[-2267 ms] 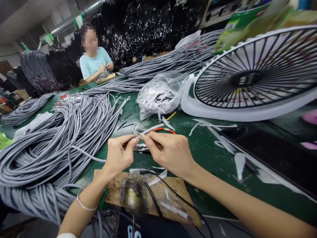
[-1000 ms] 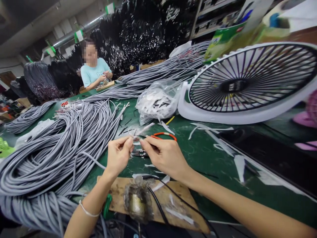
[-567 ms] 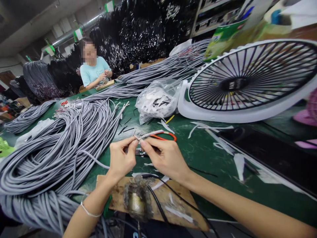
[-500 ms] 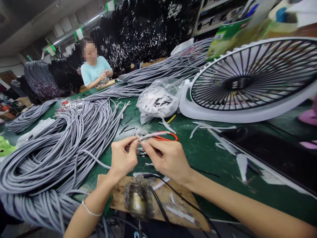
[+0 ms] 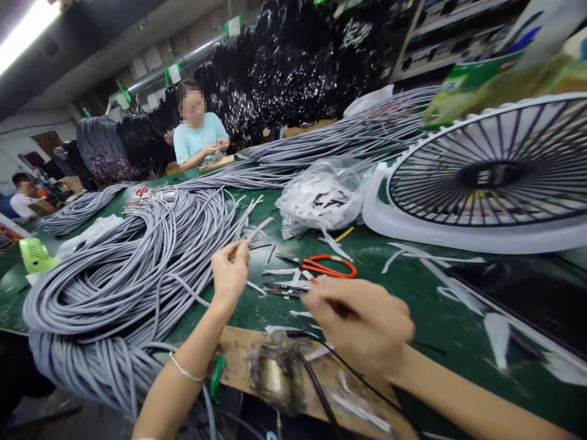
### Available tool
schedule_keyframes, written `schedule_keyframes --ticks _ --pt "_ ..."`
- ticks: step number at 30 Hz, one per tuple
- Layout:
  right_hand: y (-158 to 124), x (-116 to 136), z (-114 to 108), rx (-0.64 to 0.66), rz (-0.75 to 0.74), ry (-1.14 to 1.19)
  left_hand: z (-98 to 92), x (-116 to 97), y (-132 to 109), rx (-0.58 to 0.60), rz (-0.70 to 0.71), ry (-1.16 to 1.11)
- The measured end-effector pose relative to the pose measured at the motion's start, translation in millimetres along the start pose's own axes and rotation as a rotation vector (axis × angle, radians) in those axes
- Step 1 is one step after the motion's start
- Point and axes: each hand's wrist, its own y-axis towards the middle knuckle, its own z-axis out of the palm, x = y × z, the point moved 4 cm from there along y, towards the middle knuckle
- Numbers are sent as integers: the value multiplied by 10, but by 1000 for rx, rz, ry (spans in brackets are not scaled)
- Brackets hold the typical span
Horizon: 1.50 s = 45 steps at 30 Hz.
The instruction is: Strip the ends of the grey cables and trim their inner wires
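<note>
- Landmark: the red-handled scissors (image 5: 308,264), lying on the green table (image 5: 380,318).
- Left hand (image 5: 230,269), left of the scissors: thumb and fingers together, apparently pinching a pale cable end (image 5: 261,228) with loose, frayed material about it; exact grip hidden.
- Cable end: juts past the left fingertips, beyond and left of the scissors. Long axis slants away and rightward. Left hand is the nearer; right hand well apart.
- Right hand (image 5: 355,318), on the near side of the scissors: fingers curled and blurred. Cannot tell whether they hold anything.
- Black snips (image 5: 285,287): just nearer than the scissors, tips leftward, far end running in behind the right fingertips; contact unclear. Snips and scissors both lie across the space between the hands, white scraps (image 5: 298,313) scattered about.
- Wooden board (image 5: 238,348), nearer than the scissors, carries a grimy metal lump (image 5: 276,376); black cords (image 5: 316,388) cross it under the right hand's side.
- Grey cable heap (image 5: 137,269): left of the scissors, coils reaching close behind the left wrist.
- Clear bag (image 5: 323,195) of white pieces: just beyond the scissors.
- White fan (image 5: 413,223): right of the scissors and farther.
- Co-worker (image 5: 197,142): far beyond the scissors, to the left, both hands together over a small board.
</note>
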Motion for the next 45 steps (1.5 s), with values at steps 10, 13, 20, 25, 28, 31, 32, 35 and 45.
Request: schedule_keyframes --ticks 10,13,20,25,28,31,32,35,45 --pt "-113 -588 217 84 862 346 323 -97 -280 222 -92 -109" --pt "-100 -546 202 24 863 409 328 -77 -281 230 -155 -162" --pt "-110 -493 239 56 828 507 351 -48 -307 250 -303 -323" --pt "-138 -500 246 57 851 496 351 -36 -318 204 -328 -361" --pt "-163 -501 259 74 861 479 364 -43 -329 223 -349 -414" --pt "-180 -516 271 66 885 476 366 -58 -326 248 -384 -509" --pt "-180 -523 274 64 896 482 364 -63 -323 265 -394 -536" --pt "-156 -543 273 59 923 507 364 -83 -314 355 -412 -604" --pt "-72 -586 203 -8 934 522 324 -231 -317 420 -281 -721"
